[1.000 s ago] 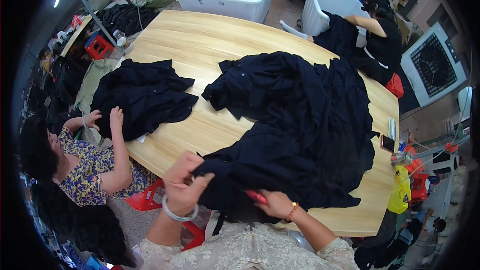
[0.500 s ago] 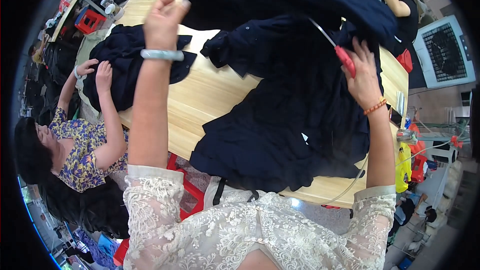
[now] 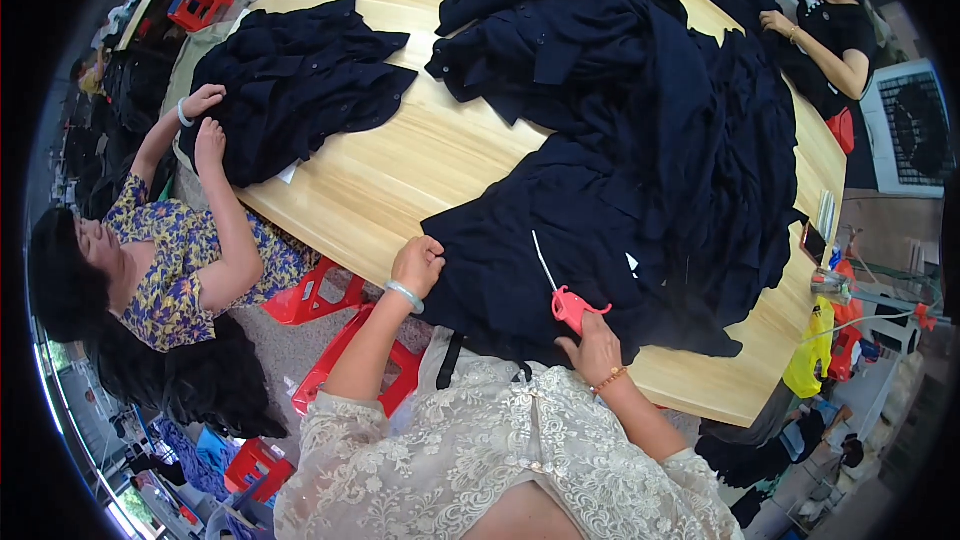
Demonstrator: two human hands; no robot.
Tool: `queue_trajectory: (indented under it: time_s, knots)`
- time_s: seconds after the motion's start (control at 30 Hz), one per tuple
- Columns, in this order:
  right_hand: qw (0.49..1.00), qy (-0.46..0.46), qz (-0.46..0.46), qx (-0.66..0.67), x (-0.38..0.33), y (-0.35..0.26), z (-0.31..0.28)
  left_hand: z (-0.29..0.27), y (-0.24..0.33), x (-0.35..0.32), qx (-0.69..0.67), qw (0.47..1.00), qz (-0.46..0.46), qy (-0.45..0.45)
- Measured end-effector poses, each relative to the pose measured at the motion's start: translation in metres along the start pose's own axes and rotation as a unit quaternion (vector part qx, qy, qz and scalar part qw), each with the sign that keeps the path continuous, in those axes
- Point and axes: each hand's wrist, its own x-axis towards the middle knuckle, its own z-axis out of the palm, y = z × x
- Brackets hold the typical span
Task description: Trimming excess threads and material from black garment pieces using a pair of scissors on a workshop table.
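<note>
Right now my left hand (image 3: 418, 262) rests on the near edge of the dark garment (image 3: 560, 280), at about nine o'clock from the scissors, fingers curled together and pinching a fold of the cloth. My right hand (image 3: 595, 348) sits at six o'clock from that same piece, fingers wrapped around the red-handled scissors (image 3: 565, 300), whose thin blades point up and away toward eleven o'clock and look closed or nearly so.

As I judge it, trimming well here calls for keeping the left pinch taut so the fabric lies flat, then bringing only the blade tips to a stray thread, clear of the weave itself.

That garment is navy to black, soft and crumpled, spread over the near rim of the wooden table (image 3: 400, 160), and it merges at twelve o'clock into a large heap of like pieces (image 3: 680, 110). A small white tag shows on it just right of the blades. Off at ten o'clock a co-worker in a flowered top (image 3: 170, 260) presses both hands on a separate dark pile (image 3: 295, 80).
</note>
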Motion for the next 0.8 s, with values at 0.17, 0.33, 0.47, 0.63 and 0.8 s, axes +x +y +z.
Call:
queue_trajectory:
  time_s: [0.17, 0.33, 0.47, 0.63, 0.8]
  knots:
    - [0.999, -0.005, -0.017, 0.048, 0.018, 0.009, -0.04, -0.008, 0.016, 0.008, 0.013, 0.996, 0.055, 0.067]
    - [0.981, 0.176, -0.057, 0.066, 0.054, 0.011, -0.13, -0.018, 0.02, 0.009, -0.182, 0.962, 0.099, 0.179]
    - [0.965, 0.252, -0.061, 0.05, 0.084, 0.009, -0.158, -0.034, 0.073, 0.03, -0.192, 0.941, 0.169, 0.222]
    - [0.973, 0.229, -0.012, 0.034, 0.093, 0.028, -0.137, -0.026, 0.091, 0.018, -0.054, 0.961, 0.228, 0.151]
    - [0.99, 0.134, 0.05, 0.01, 0.062, 0.044, -0.093, 0.007, 0.051, -0.018, 0.041, 0.971, 0.234, 0.026]
